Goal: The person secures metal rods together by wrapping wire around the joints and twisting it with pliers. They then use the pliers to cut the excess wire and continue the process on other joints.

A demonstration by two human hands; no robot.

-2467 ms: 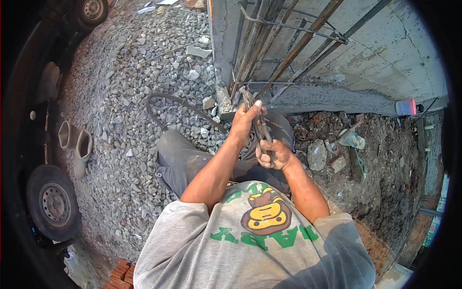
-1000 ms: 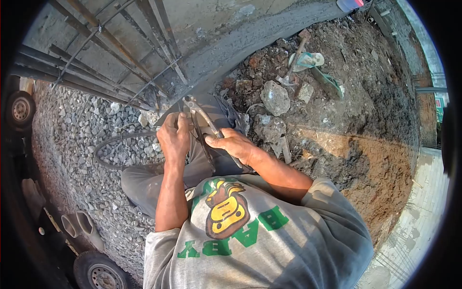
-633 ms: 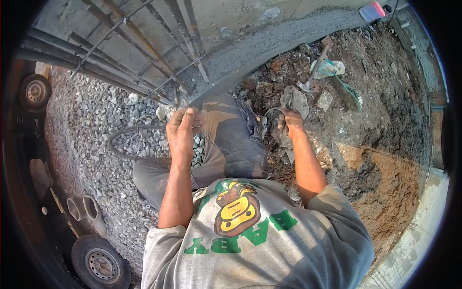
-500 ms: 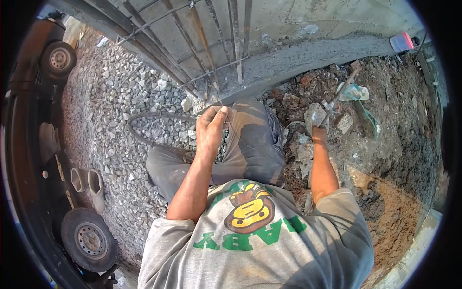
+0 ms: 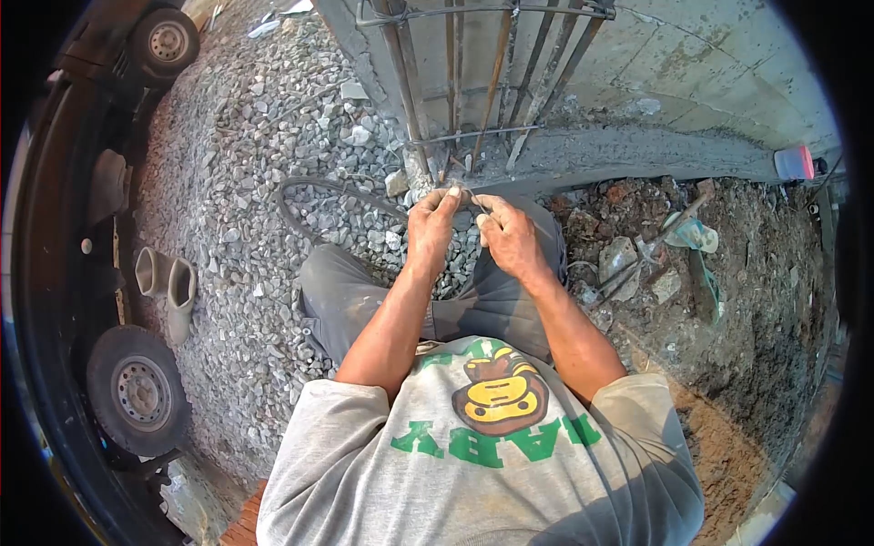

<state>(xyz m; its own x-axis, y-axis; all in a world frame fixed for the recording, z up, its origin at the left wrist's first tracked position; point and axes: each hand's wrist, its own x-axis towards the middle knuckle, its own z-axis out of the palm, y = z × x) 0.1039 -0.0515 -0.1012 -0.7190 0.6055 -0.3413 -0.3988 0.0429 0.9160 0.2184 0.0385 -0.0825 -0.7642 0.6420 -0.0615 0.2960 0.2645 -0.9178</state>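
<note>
Just above my lap, both hands meet at the foot of the rebar cage [image 5: 492,100]. My left hand [image 5: 431,233] pinches a thin piece of wire [image 5: 471,197] between thumb and forefinger. Close on its right, my right hand [image 5: 512,238] has curled fingers and grips the same wire from the other side. The far end of the wire is hard to make out against the concrete. A dark looped strand [image 5: 296,211] lies on the gravel to the left of my left hand.
Gravel [image 5: 246,300] covers the left side, with a pair of boots [image 5: 180,296] beside a dark vehicle [image 5: 55,273]. At the right, a metal tool [image 5: 648,255] lies on rubble and soil. A pink-and-clear container [image 5: 794,164] sits by the concrete wall [image 5: 692,82].
My right hand has left the metal tool on the rubble and come across to the wire beside my left hand. The view has shifted, bringing the rebar more upright.
</note>
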